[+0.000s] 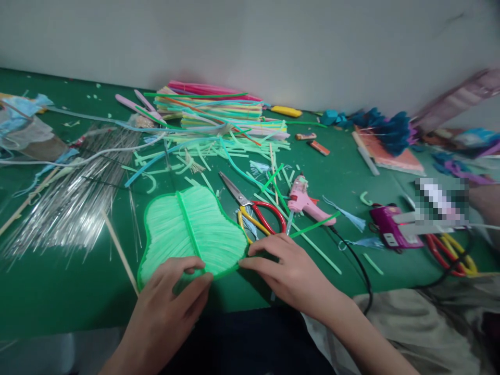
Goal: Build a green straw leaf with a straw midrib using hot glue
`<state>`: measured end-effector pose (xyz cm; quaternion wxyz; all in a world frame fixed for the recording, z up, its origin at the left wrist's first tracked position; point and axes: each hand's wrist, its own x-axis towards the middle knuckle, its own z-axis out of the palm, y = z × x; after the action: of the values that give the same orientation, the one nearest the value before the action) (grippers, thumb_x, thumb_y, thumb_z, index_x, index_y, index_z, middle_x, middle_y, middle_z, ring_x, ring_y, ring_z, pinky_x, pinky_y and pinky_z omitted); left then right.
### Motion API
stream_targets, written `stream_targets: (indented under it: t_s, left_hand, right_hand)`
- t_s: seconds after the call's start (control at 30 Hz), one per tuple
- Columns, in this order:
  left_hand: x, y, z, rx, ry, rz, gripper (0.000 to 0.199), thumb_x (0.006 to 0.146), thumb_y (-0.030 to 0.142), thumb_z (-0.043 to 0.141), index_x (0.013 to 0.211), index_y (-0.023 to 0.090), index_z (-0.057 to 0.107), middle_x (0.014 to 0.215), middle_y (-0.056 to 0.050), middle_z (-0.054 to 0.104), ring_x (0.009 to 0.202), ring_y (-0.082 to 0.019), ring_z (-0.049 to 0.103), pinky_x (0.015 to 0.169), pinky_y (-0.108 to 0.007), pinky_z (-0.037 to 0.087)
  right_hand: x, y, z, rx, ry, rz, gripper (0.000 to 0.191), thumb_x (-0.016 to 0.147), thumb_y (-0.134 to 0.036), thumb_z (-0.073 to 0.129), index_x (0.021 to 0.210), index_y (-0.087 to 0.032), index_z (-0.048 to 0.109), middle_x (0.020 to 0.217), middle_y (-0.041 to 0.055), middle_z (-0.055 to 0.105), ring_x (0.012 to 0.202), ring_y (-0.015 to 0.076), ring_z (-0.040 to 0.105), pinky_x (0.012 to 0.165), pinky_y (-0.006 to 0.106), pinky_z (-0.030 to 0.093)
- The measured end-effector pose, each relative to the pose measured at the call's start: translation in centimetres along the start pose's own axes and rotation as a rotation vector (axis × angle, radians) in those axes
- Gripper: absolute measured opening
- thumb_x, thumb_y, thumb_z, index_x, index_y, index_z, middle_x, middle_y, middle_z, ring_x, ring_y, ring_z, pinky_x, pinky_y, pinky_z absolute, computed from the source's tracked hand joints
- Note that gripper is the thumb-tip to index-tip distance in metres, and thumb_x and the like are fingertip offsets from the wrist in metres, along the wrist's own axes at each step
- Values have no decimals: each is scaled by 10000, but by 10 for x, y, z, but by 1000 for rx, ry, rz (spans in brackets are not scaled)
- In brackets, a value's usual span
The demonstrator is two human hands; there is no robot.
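A light green leaf shape (164, 229) made of pipe cleaners, with a darker green edge and midrib, lies at the table's front. My left hand (172, 297) pinches its near edge by the end of the midrib, thumb and forefinger together. At the leaf's right corner my right hand (291, 268) grips the green edge between thumb and fingers. Just behind the right hand rest scissors (269, 216) with red and yellow handles, blades open. To their right lies a pink hot glue gun (307, 200), its black cord running toward the front edge.
Bundles of coloured pipe cleaners (219, 112) lie at the back. Many thin metal wires (74, 203) spread on the left, near a wooden stick (119, 250). A purple box (394, 224), another pair of scissors (449, 255) and another person's arm (484, 203) are at right.
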<state>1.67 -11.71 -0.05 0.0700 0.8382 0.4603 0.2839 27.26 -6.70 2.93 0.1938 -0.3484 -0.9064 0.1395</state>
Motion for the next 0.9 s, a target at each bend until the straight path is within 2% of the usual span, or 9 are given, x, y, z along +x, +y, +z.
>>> stream_targets:
  t_s: [0.23, 0.37, 0.53, 0.67, 0.8, 0.9]
  left_hand:
    - [1, -2, -1, 22, -42, 36, 156, 895, 108, 579, 1020, 187, 631, 1108, -102, 548, 968, -233, 569, 803, -399, 494]
    - [3, -4, -2, 27, -41, 58, 142, 903, 112, 551, 994, 196, 622, 1095, -97, 555, 953, -234, 579, 783, -405, 503]
    - [3, -3, -4, 28, -36, 62, 144, 902, 120, 540, 976, 211, 624, 1077, -88, 574, 937, -229, 596, 761, -392, 514]
    - [3, -4, -3, 15, -50, 43, 146, 902, 131, 540, 966, 221, 634, 1068, -81, 589, 934, -230, 608, 762, -390, 516]
    - [3, -7, -2, 4, -38, 53, 165, 896, 135, 544, 987, 229, 645, 1055, -75, 606, 930, -228, 618, 755, -379, 518]
    - [2, -7, 0, -2, -27, 58, 192, 891, 115, 552, 1007, 231, 653, 1059, -75, 606, 938, -222, 612, 774, -378, 513]
  right_hand:
    - [-7, 13, -18, -123, -47, -29, 317, 934, -36, 474, 1099, -201, 689, 985, 57, 696, 903, 195, 596, 838, 393, 423]
    - [-5, 12, -21, -273, 49, -36, 249, 949, -75, 498, 1002, -188, 713, 986, 83, 695, 959, 232, 565, 837, 404, 417]
    - [1, 12, -10, -382, 121, -55, 223, 948, -84, 520, 943, -191, 715, 841, 53, 685, 802, 187, 574, 701, 338, 414]
    - [3, 17, 1, -314, 161, -42, 196, 937, -79, 532, 971, -177, 699, 918, 59, 718, 805, 166, 621, 710, 314, 479]
    - [8, 16, 6, -59, 192, 65, 183, 907, -104, 550, 1018, -161, 684, 953, 75, 727, 903, 185, 646, 830, 349, 539]
    - [11, 12, 8, 58, 194, 135, 124, 887, -163, 606, 983, -155, 685, 930, 83, 726, 913, 207, 647, 857, 384, 541]
